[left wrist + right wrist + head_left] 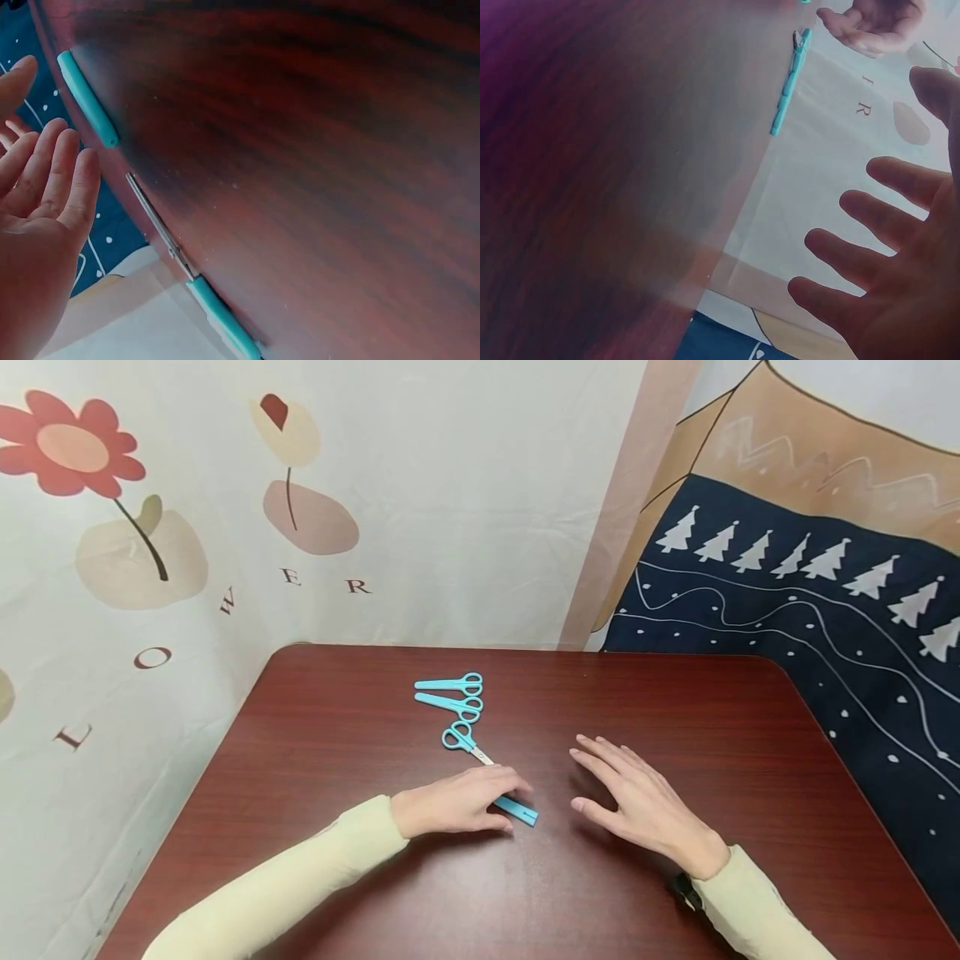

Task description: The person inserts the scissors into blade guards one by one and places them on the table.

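My left hand (459,802) is above a pair of light-blue-handled scissors (482,756) with a bare metal blade, and a separate light-blue blade cover (516,811). In the left wrist view, the cover (88,99) and the scissors (221,319) lie apart on the tabletop, with a small gap between the blade tip and the cover. The fingers of that hand (37,217) are loosely bent and hold nothing. To the right, my right hand (648,802) is over the table with spread fingers, nothing in its grasp; the right wrist view shows the same hand (896,255).
Two more pairs of light-blue scissors, the far pair (442,684) and the nearer pair (444,702), lie side by side farther back, blades covered. The reddish-brown table (360,718) has a patterned cloth (450,527) behind it. A dark band (686,892) circles the right wrist.
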Available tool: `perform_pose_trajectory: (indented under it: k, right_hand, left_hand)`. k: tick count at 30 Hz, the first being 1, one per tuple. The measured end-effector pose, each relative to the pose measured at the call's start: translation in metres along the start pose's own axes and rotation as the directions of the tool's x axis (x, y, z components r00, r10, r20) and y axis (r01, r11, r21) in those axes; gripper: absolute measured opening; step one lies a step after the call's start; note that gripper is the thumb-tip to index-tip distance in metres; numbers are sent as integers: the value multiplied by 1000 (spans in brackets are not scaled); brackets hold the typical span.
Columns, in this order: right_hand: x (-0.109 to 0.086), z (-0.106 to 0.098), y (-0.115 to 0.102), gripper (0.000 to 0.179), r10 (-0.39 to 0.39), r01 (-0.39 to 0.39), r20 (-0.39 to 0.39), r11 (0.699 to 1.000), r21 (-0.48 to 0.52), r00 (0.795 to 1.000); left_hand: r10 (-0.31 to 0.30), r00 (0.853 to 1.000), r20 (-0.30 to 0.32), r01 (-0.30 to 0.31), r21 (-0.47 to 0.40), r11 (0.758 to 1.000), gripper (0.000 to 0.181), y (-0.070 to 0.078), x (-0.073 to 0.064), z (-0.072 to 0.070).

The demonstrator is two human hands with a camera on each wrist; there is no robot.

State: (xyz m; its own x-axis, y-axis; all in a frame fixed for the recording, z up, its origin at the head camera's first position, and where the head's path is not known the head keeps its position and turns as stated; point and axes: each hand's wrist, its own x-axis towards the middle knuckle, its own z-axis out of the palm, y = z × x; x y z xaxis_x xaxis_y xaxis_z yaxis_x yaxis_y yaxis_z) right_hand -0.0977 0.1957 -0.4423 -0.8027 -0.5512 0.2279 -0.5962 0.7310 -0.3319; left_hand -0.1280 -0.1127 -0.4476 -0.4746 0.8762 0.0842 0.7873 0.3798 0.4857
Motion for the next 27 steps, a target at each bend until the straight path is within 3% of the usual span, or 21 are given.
perform_pose_trajectory:
  k: [14,27]
  right_hand:
    - [0,-1,-1,68,14,-14,16,1000,8,1000]
    - [-1,-1,-1,66,9,-9,5,1000,-2,1000]
  left_hand:
    - [-36,995,98,36,-5,999,33,-12,9,4]
    - [-24,993,116,33,-71,997,21,-19,10,6]
